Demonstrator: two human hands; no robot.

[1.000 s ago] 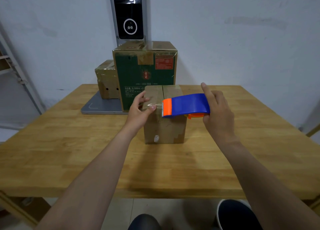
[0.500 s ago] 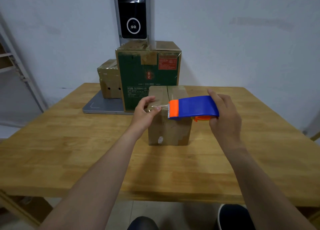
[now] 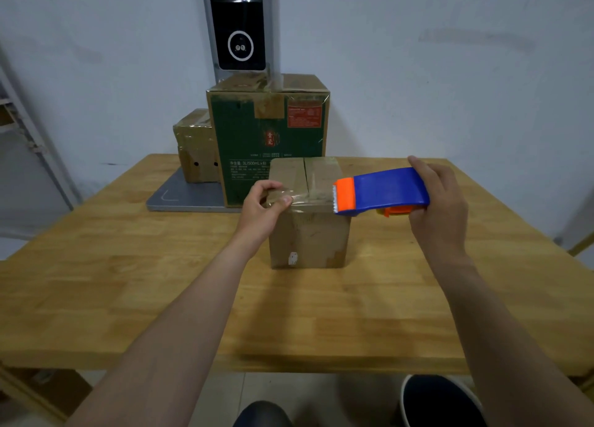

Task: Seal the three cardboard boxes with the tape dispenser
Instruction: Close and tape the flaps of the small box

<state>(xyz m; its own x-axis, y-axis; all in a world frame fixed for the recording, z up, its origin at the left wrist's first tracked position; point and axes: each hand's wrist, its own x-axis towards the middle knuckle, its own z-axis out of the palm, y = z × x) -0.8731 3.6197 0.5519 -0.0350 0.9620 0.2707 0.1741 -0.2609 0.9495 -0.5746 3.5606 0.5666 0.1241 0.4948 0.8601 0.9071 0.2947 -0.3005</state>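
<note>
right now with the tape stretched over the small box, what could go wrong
The left hand only pinches the tape end, so it may slip and curl onto itself.
The tape crosses the seam of the small box near the front edge, so most of the seam could stay open.
The box seems unbraced; pulling the tape dispenser might drag it.

I count three cardboard boxes: one plain brown box point(image 3: 308, 237) in front, one green printed box point(image 3: 266, 137) behind it, one taped brown box point(image 3: 194, 150) at rear left. One tape dispenser point(image 3: 389, 189). One strip of clear tape point(image 3: 310, 198). One wooden table point(image 3: 128, 282). One grey stand point(image 3: 183, 197). Two hands, mine: left hand point(image 3: 260, 208), right hand point(image 3: 440, 208).
</note>
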